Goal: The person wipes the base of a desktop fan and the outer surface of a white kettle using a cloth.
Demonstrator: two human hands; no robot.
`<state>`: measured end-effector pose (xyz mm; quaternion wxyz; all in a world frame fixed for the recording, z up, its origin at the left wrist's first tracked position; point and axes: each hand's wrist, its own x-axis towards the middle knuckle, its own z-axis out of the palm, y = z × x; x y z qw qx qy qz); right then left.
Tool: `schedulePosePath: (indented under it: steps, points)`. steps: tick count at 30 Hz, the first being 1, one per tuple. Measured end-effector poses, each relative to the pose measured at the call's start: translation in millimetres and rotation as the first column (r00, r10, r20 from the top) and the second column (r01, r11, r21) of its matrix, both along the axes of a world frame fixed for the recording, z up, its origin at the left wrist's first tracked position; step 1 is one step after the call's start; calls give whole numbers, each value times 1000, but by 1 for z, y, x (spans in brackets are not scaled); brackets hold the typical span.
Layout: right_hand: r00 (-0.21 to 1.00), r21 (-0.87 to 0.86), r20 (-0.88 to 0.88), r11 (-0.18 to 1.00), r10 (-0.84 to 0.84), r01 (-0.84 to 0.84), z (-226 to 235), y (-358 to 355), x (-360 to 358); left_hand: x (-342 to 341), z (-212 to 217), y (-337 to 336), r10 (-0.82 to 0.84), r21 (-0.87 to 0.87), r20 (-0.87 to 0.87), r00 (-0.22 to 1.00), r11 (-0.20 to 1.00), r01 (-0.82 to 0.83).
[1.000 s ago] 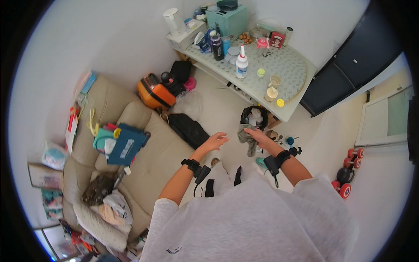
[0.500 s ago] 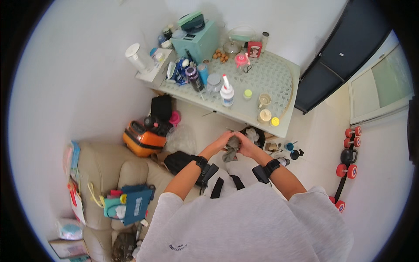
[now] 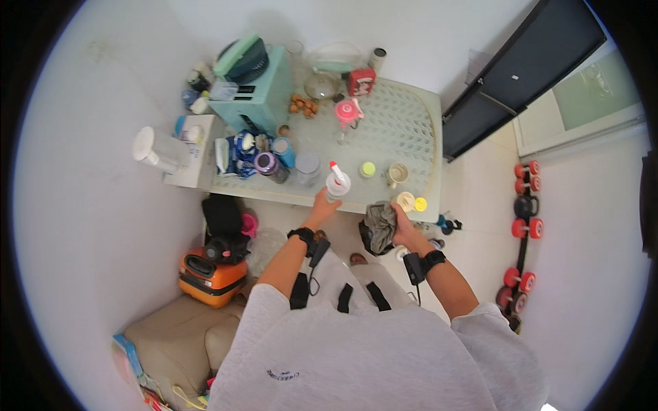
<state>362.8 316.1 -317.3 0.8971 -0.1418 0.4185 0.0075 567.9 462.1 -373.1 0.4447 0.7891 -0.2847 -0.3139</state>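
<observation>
At the table's near edge stands a white spray bottle with a red tip. My left hand is closed around its lower part, with some fingers hidden behind it. From my right hand hangs a crumpled grey cloth, gripped at its right side. This hand is just below a beige mug and a yellow lid. A second mug and a small jar with a yellow-green lid stand farther in on the table.
The glass-topped table bears a clear jar, a purple-topped bottle, a pink-lidded cup, eggs and a mint-green appliance. Below the cloth sits a black bag. An orange case stands left; dumbbells line the right wall.
My hands have parted: both were on the grey cloth, now only the right holds it. The left has reached the spray bottle. The view has shifted toward the table.
</observation>
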Motion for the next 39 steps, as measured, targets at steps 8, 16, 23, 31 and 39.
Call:
schedulePosePath:
  steps: [8, 16, 23, 31, 39]
  points:
    - [978, -172, -117, 973, -174, 152, 47, -7, 23, 24, -39, -27, -73, 148, 52, 996, 987, 65]
    - [950, -161, -73, 943, -304, 290, 48, 12, 21, 17, -63, -43, -41, -80, 227, 973, 995, 61]
    - [969, -252, -68, 944, -236, 212, 70, 12, 33, 33, -41, -41, -133, -38, 83, 988, 990, 136]
    - [954, -434, 188, 852, -233, 293, 164, 6, 59, 11, 91, -26, -108, -253, 374, 921, 944, 213]
    - [903, -958, 5, -258, 430, 128, 311, 25, 22, -68, 263, -10, -180, -453, 93, 979, 868, 202]
